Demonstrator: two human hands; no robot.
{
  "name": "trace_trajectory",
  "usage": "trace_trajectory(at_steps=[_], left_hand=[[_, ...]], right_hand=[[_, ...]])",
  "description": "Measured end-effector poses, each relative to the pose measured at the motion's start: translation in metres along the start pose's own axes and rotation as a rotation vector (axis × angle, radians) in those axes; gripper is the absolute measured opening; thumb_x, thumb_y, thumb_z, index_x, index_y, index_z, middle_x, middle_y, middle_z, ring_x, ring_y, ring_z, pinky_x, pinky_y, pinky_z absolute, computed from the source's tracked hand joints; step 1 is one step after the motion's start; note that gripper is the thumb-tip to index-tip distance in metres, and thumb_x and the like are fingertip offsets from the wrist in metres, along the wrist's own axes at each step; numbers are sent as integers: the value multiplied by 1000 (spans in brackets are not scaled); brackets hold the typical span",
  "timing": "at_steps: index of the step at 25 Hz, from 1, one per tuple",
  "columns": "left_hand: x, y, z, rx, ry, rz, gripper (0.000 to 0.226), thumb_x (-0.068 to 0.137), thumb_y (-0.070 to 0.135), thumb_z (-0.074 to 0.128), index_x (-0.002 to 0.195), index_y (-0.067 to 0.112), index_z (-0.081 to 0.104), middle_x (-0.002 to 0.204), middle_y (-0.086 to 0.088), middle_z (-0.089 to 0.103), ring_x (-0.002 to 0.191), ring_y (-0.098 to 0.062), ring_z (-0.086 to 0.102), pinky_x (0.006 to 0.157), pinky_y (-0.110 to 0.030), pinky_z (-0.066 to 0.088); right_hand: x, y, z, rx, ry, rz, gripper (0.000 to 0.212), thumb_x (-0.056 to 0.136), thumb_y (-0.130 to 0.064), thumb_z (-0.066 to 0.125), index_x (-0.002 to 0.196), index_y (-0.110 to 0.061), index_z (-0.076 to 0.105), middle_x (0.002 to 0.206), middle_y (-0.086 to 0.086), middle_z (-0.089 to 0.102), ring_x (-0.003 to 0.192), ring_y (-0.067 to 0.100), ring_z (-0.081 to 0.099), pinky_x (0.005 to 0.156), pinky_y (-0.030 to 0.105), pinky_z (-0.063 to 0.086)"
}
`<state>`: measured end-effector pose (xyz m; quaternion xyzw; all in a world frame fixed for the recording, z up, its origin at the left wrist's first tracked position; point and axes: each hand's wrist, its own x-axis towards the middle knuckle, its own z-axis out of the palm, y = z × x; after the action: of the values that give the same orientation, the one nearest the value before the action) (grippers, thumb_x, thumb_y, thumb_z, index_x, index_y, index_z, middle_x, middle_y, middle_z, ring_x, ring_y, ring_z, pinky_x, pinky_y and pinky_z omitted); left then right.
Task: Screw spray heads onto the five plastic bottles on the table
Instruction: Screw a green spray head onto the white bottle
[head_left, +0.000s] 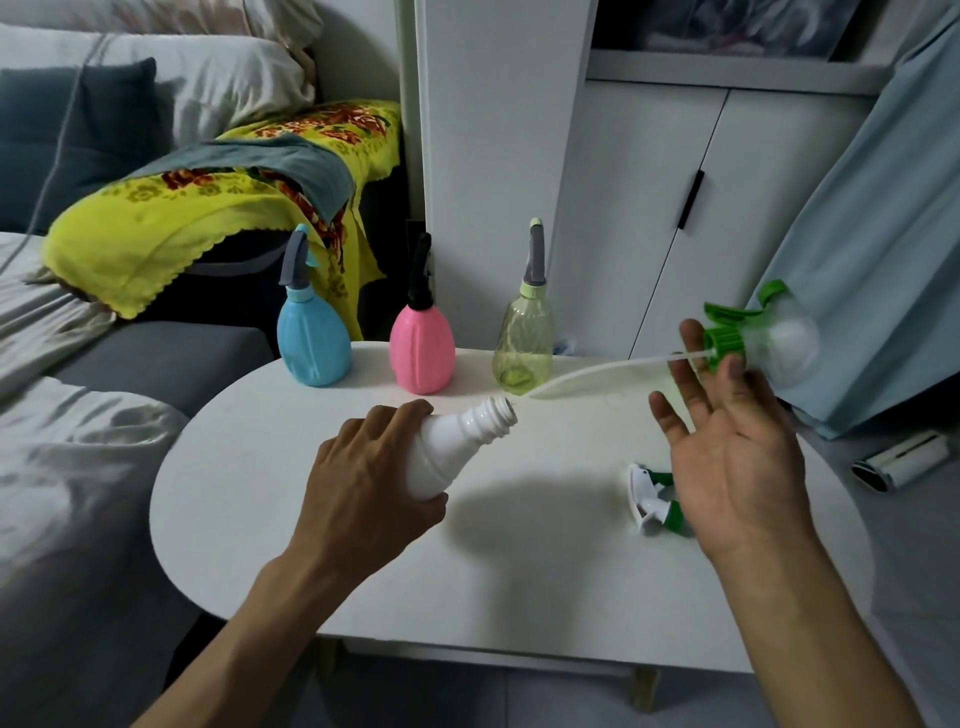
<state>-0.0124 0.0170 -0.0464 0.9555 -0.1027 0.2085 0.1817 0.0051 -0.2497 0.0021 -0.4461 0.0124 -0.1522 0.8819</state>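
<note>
My left hand (363, 493) grips a white plastic bottle (452, 447), tilted with its open threaded neck pointing up and to the right. My right hand (727, 441) pinches the green collar of a green and clear spray head (753, 332) between thumb and fingers, the other fingers spread. Its long white tube (597, 370) reaches left, with the tip just beside the bottle's mouth. A second white and green spray head (649, 499) lies on the white table (519, 571), partly hidden by my right hand.
Three bottles with spray heads on stand along the table's far edge: blue (311, 343), pink (422, 348), pale green (523, 348). A sofa lies to the left, a white cabinet behind, a blue curtain and a lint roller (898, 462) to the right.
</note>
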Motion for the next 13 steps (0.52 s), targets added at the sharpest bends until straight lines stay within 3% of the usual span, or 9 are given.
trace_trajectory(at_steps=[8, 13], left_hand=[[0, 1, -1, -13, 7, -6, 76, 55, 35, 87, 123, 19, 58, 104, -3, 65, 85, -29, 58, 70, -38, 46], [-1, 3, -2, -29, 6, 10, 74, 56, 34, 87, 122, 19, 57, 104, -2, 64, 84, -29, 58, 70, -39, 47]], right_hand=[[-16, 33, 14, -85, -57, 58, 20, 86, -26, 56, 104, -28, 65, 124, -3, 71, 111, 13, 60, 87, 37, 44], [-23, 48, 19, -114, -116, 99, 34, 83, -25, 57, 117, -25, 63, 122, -2, 71, 113, 13, 63, 88, 39, 44]])
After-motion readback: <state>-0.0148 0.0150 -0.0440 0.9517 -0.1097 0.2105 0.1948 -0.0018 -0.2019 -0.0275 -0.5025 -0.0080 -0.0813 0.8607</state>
